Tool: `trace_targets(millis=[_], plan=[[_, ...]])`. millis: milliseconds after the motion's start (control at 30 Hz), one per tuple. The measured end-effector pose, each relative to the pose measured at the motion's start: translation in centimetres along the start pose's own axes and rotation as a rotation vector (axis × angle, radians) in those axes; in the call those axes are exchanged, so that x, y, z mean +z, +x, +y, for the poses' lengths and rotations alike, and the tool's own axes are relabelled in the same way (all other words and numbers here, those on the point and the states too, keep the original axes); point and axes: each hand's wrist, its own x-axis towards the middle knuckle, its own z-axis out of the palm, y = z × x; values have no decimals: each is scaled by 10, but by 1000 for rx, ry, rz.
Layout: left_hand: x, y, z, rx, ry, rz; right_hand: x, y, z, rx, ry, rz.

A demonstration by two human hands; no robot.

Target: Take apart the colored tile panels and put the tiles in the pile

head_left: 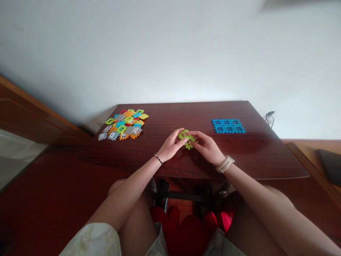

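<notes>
My left hand (170,146) and my right hand (207,146) meet over the middle of a dark wooden table (165,161). Both pinch lime green interlocking tiles (186,138) between fingertips, the pieces held together just above the tabletop. A thin bracelet sits on my left wrist and a pale watch on my right wrist.
A pile of several coloured tiles (124,123) lies at the table's far left. A flat blue panel of joined tiles (228,126) lies at the far right. A white wall stands behind the table. A cable (269,117) hangs off the right edge. My knees are under the table.
</notes>
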Motion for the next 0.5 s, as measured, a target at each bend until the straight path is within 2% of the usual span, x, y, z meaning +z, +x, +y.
trace_targets(millis=[133,233,367,500], plan=[[-5,6,-5,-82,-197,69,1,-1,-2,16,-21,-17],[-7,6,-2,-127,-264,105,1,-2,-1,37,-28,-43],[-6,4,4,-127,-235,134,-1,0,0,33,-31,-71],[-10,5,5,-46,-104,160,0,1,-1,-13,-63,-118]])
